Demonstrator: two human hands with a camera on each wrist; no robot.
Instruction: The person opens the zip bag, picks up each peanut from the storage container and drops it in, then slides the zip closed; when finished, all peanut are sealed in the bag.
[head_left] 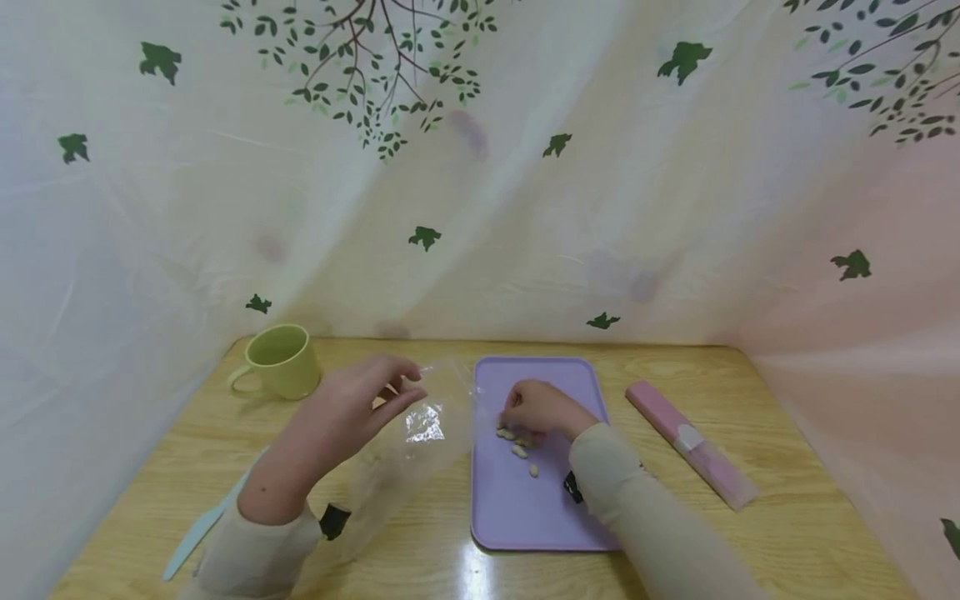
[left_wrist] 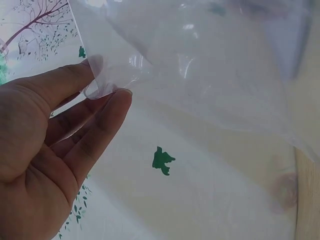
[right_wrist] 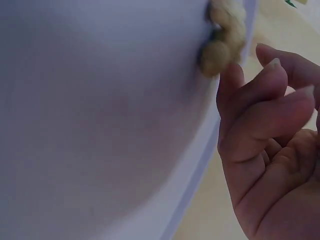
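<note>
A clear plastic bag (head_left: pixel 438 421) hangs from my left hand (head_left: pixel 356 408). Thumb and fingers pinch its edge, as the left wrist view shows up close, and its far side reaches over the tray's left rim. On the lilac tray (head_left: pixel 517 521) lie several peanuts in their shells (head_left: pixel 519 451). Close above them is my right hand (head_left: pixel 546 408), fingers curled and pointing down beside the bag. In the right wrist view its fingers (right_wrist: pixel 272 115) are bent right by blurred peanuts (right_wrist: pixel 222 40); I cannot tell whether the fingertips pinch one.
A yellow-green mug (head_left: pixel 282 362) stands at the back left of the wooden table (head_left: pixel 420 533). In front of it, partly behind the left forearm, lies a pale blue knife (head_left: pixel 197 533). A long pink packet (head_left: pixel 690 442) rests right of the tray. A patterned curtain (head_left: pixel 510 250) hangs behind.
</note>
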